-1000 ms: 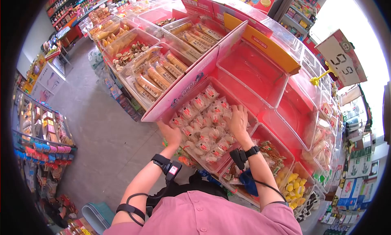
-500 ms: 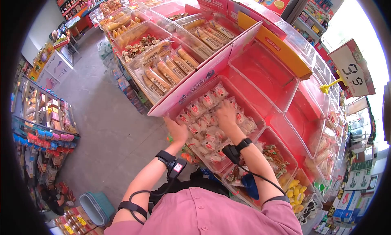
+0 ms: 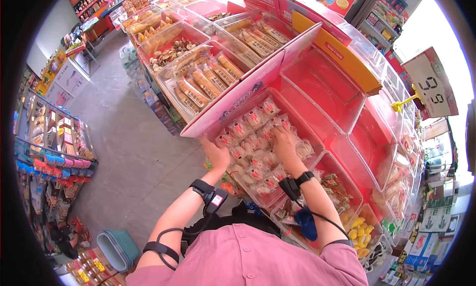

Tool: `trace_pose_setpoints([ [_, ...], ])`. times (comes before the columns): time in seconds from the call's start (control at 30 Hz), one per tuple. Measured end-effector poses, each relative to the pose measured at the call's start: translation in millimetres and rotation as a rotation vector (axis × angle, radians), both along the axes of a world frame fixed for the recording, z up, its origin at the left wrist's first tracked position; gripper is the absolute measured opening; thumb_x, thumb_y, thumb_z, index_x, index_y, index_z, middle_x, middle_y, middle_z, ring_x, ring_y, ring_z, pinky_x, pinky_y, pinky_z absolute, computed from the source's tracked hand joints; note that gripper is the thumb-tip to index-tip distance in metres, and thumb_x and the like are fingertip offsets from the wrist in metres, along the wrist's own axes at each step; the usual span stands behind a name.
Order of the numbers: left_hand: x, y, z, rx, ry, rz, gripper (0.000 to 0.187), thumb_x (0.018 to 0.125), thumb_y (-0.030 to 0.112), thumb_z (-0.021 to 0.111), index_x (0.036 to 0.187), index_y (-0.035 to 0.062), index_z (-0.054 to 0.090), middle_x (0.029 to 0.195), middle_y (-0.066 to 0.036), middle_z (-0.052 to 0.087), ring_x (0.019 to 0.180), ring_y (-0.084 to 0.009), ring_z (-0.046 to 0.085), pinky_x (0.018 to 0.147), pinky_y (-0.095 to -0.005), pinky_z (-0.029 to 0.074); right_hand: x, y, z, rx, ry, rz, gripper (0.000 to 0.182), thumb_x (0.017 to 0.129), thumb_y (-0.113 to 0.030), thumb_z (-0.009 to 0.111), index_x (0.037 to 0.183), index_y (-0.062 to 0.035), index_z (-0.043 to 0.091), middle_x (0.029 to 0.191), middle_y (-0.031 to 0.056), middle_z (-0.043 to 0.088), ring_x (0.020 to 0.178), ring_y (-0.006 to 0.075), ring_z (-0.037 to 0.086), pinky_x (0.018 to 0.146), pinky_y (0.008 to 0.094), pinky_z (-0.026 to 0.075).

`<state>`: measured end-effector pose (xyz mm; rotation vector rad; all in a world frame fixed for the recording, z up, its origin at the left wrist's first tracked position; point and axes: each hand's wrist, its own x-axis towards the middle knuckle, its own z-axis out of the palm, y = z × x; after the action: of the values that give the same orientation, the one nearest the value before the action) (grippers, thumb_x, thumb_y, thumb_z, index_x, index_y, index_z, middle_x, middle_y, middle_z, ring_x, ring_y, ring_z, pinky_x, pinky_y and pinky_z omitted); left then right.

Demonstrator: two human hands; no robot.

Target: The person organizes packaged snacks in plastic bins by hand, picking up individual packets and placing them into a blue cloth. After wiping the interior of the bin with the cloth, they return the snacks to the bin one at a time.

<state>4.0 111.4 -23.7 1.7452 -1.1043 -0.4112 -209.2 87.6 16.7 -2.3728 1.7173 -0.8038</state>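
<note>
A clear bin (image 3: 267,205) holds many small white packets (image 3: 255,118) with red print, laid in rough rows. My right hand (image 3: 285,141) reaches into the bin from the right, its fingers bent down onto the packets; what they hold, if anything, is hidden. At the bin's left edge is my left hand (image 3: 216,154), beside the outermost packets, with the thumb side towards them and its fingertips not clearly seen. A pink cardboard divider (image 3: 248,95) stands along the bin's far side.
Beyond the divider are bins of long wrapped rolls (image 3: 206,83). Red-lined trays (image 3: 325,87) lie to the right, with a price sign (image 3: 430,83) above. Yellow packets (image 3: 361,232) sit near my right elbow. Shelves (image 3: 59,137) and stacked baskets (image 3: 118,249) stand at the left.
My right hand has shifted slightly right and down over the packets. My left hand stays at the bin's left edge, nearly unmoved.
</note>
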Motion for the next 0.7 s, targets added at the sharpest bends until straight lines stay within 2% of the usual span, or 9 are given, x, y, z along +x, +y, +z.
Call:
trace_pose_setpoints([
  [0.17,3.4,-1.4,3.8,0.016,0.019,-0.044,0.045,0.08,0.002,0.042,0.121,-0.0121,0.03,0.119,-0.032,0.038,0.112,-0.0436,0.037,0.097,-0.0424,0.027,-4.6,-0.8,9.8,0.004,-0.04,0.046,0.023,0.065,-0.002,0.058,0.088,-0.0035,0.061,0.092,0.0115,0.057,0.09,0.0297,0.052,0.078,0.0375,0.044],
  [0.23,2.9,-0.1,9.6,0.014,0.043,-0.051,0.046,0.08,0.002,0.042,0.121,-0.0121,0.029,0.121,-0.032,0.036,0.114,-0.0432,0.036,0.098,-0.0418,0.026,-13.6,15.3,25.4,-0.1,-0.128,-0.051,0.021,0.067,-0.003,0.057,0.088,-0.003,0.06,0.094,0.0132,0.057,0.091,0.0313,0.051,0.078,0.0388,0.044],
  [0.27,2.0,1.1,9.5,0.015,0.068,-0.06,0.046,0.08,0.002,0.042,0.122,-0.0122,0.028,0.122,-0.032,0.035,0.116,-0.0429,0.035,0.099,-0.0413,0.025,-19.5,24.2,28.3,-0.096,-0.127,-0.055,0.021,0.067,-0.003,0.057,0.088,-0.003,0.06,0.094,0.0132,0.057,0.091,0.0313,0.051,0.078,0.0388,0.044],
  [0.33,2.2,-2.9,1.7,-0.001,0.059,-0.054,0.048,0.08,0.002,0.043,0.123,-0.0124,0.028,0.124,-0.033,0.034,0.117,-0.0427,0.033,0.1,-0.0413,0.024,-30.9,36.4,32.6,-0.088,-0.066,-0.276,0.023,0.071,-0.006,0.056,0.094,-0.0032,0.057,0.097,0.0152,0.056,0.092,0.0342,0.051,0.079,0.041,0.043],
  [0.37,2.2,-1.9,-2.9,-0.015,0.047,-0.048,0.049,0.08,0.002,0.043,0.124,-0.0125,0.027,0.126,-0.033,0.032,0.119,-0.0425,0.032,0.101,-0.0412,0.023,-33.7,39.3,27.5,-0.084,-0.062,-0.286,0.023,0.071,-0.006,0.056,0.094,-0.0032,0.057,0.097,0.0152,0.056,0.092,0.0342,0.051,0.079,0.041,0.043],
  [0.43,3.6,-2.3,-9.4,-0.01,0.025,-0.056,0.05,0.08,0.002,0.043,0.124,-0.0129,0.026,0.127,-0.033,0.031,0.12,-0.0423,0.03,0.102,-0.0412,0.022,-40.1,37.0,13.0,0.071,-0.101,-0.276,0.027,0.074,-0.01,0.057,0.1,-0.0046,0.054,0.101,0.0157,0.055,0.094,0.0361,0.051,0.08,0.0427,0.042],
  [0.63,4.5,-2.6,-7.0,0.025,0.027,-0.065,0.052,0.079,0.001,0.042,0.125,-0.0143,0.024,0.128,-0.034,0.029,0.122,-0.0422,0.028,0.104,-0.0412,0.019,-51.0,36.0,20.6,0.255,-0.094,-0.081,0.034,0.072,-0.018,0.062,0.104,-0.0093,0.054,0.107,0.0169,0.051,0.097,0.0363,0.051,0.081,0.043,0.042],
  [0.7,3.7,-3.3,-13.1,0.019,0.005,-0.06,0.052,0.079,0.001,0.042,0.125,-0.0144,0.023,0.128,-0.034,0.029,0.122,-0.0424,0.028,0.104,-0.0413,0.019,-50.3,40.1,29.1,0.261,-0.09,-0.107,0.035,0.072,-0.018,0.062,0.104,-0.01,0.053,0.109,0.0176,0.05,0.098,0.0363,0.05,0.082,0.0428,0.042],
])
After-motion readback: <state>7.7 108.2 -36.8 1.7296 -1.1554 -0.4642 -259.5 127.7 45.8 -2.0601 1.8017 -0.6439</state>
